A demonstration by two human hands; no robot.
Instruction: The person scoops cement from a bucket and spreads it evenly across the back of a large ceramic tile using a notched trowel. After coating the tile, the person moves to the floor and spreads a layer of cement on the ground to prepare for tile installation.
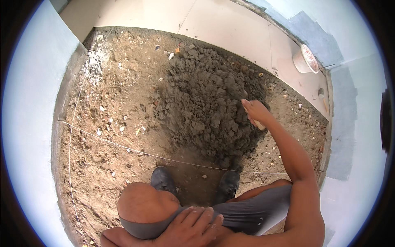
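Right hand (257,112): grip wrapped round the pale handle (260,125) of a small hand tool, at the right side of the grey mix (201,103). Tool head is blurred and lost against the mix; looks like a trowel, can't confirm.

Left hand (191,224): empty as far as I can see, fingers loosely spread and laid over the shorts (255,208), right of the bent left knee (146,203).

Mix sits in a heap on the dirt (119,94), center to far, beyond the shoes (163,179). String (144,153) crosses on the near side; bucket (304,59) is far right on the tiles (230,29).

Handling, my read: tool light and rigid; mix heavy, damp, crumbly, dragging on the head. Hold mid-handle, wrist firm; handle may get slick if smeared.
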